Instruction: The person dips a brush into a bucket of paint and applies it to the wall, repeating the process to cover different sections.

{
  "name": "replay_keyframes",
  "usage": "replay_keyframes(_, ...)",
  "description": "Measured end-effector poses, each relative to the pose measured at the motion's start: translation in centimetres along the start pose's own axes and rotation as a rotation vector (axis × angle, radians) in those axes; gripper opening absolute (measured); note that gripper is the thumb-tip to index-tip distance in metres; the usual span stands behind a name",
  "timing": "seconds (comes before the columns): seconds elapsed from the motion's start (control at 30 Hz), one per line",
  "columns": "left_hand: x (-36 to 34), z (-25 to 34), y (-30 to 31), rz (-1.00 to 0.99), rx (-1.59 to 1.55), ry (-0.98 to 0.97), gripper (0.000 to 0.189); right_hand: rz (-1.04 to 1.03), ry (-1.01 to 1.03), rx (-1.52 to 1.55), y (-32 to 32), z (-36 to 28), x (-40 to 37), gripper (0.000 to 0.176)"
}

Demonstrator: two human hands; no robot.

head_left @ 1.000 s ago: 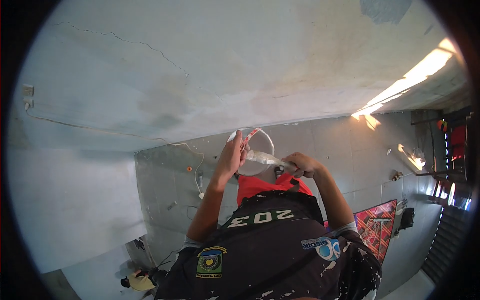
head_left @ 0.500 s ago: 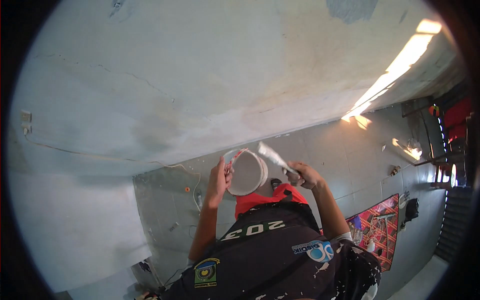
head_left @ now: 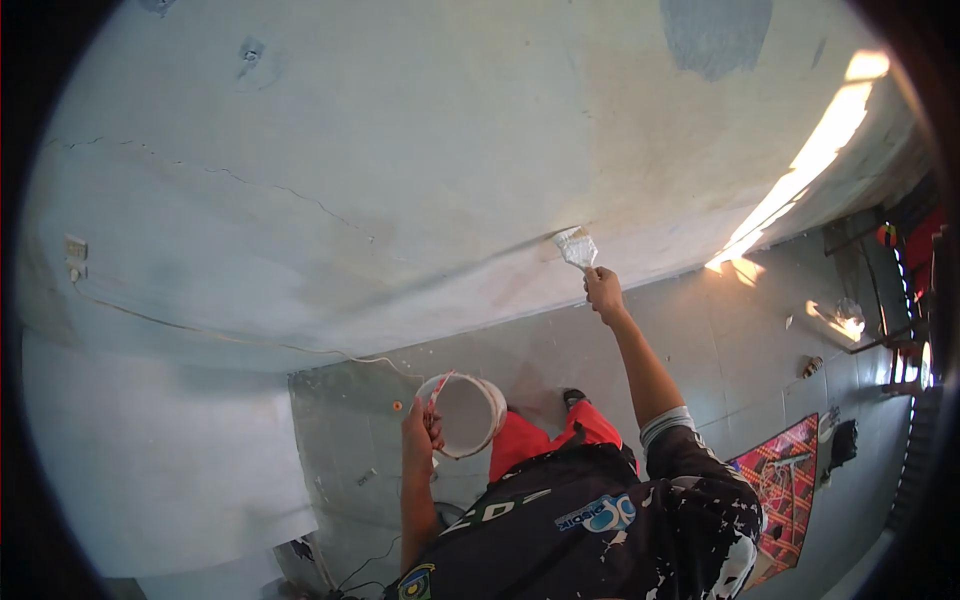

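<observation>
At 2 o'clock in view, the flat paintbrush point(head_left: 575, 245) appears bristles-on to the wall point(head_left: 480, 150); right hand point(head_left: 603, 291) has its grip closed round the handle. White bucket point(head_left: 496, 404) at 6 o'clock, mouth up; left hand point(head_left: 422, 432) grips its 8 o'clock edge, fingers curled. Best: bristles flat, light even pressure, bucket level.
</observation>
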State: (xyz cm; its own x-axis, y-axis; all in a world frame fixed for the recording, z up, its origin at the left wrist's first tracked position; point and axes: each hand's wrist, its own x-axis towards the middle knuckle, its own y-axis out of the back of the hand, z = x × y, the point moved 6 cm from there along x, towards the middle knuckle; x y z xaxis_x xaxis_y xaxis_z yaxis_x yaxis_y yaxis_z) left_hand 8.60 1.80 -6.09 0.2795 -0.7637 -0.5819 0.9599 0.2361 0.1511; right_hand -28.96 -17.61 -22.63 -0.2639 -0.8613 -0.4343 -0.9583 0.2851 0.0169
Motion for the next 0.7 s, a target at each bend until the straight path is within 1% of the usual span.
replay_keyframes(0.03, -0.2, -0.4, 0.8, 0.028, -0.016, 0.019, 0.052, -0.009, 0.001, -0.001, -0.5, -0.4, 0.3, 0.029)
replay_keyframes(0.07, -0.4, -0.8, 1.6, 0.053, -0.034, 0.039, 0.051, 0.028, 0.002, -0.006, -0.7, -1.0, 0.7, 0.03)
replay_keyframes(0.13, -0.4, -1.7, 2.8, 0.073, -0.052, 0.048, 0.051, 0.063, 0.004, -0.012, -0.8, -3.5, 0.5, 0.031)
replay_keyframes(0.2, -0.2, -1.9, 3.4, 0.088, -0.069, 0.062, 0.052, 0.071, 0.154, 0.022, -0.6, -9.4, -1.6, 0.035)
replay_keyframes(0.23, -0.4, -2.0, 3.6, 0.097, -0.061, 0.058, 0.052, 0.07, 0.149, 0.017, -0.4, -11.7, -3.0, 0.035)
replay_keyframes(0.3, -0.8, -2.0, 3.5, 0.104, -0.048, 0.063, 0.052, 0.085, 0.246, 0.08, 0.3, -15.7, -5.6, 0.034)
replay_keyframes(0.33, -0.9, -2.0, 3.4, 0.127, -0.079, 0.074, 0.05, 0.088, 0.243, 0.076, 0.6, -15.8, -6.1, 0.034)
replay_keyframes(0.4, -0.9, -2.1, 3.6, 0.153, -0.105, 0.088, 0.048, 0.139, 0.326, 0.081, 1.1, -16.1, -6.8, 0.033)
replay_keyframes(0.43, -0.9, -2.1, 3.7, 0.152, -0.103, 0.087, 0.048, 0.139, 0.322, 0.08, 1.0, -15.2, -6.3, 0.033)
replay_keyframes(0.5, -0.7, -1.7, 4.2, 0.156, -0.096, 0.079, 0.049, 0.13, 0.432, 0.175, 0.1, -12.5, -4.0, 0.033)
replay_keyframes(0.53, -0.7, -1.8, 4.2, 0.14, -0.094, 0.073, 0.049, 0.129, 0.431, 0.173, -0.2, -10.2, -2.3, 0.033)
replay_keyframes(0.6, -1.0, -2.0, 4.4, 0.123, -0.092, 0.069, 0.049, 0.246, 0.465, -0.109, -0.9, -5.1, 1.3, 0.035)
replay_keyframes(0.67, -1.0, -1.6, 4.1, 0.056, -0.062, 0.046, 0.051, 0.316, 0.382, -0.32, -1.2, 0.4, 3.4, 0.037)
replay_keyframes(0.7, -0.8, -1.3, 4.1, 0.056, -0.063, 0.037, 0.051, 0.289, 0.238, -0.287, -1.4, 3.8, 4.6, 0.038)
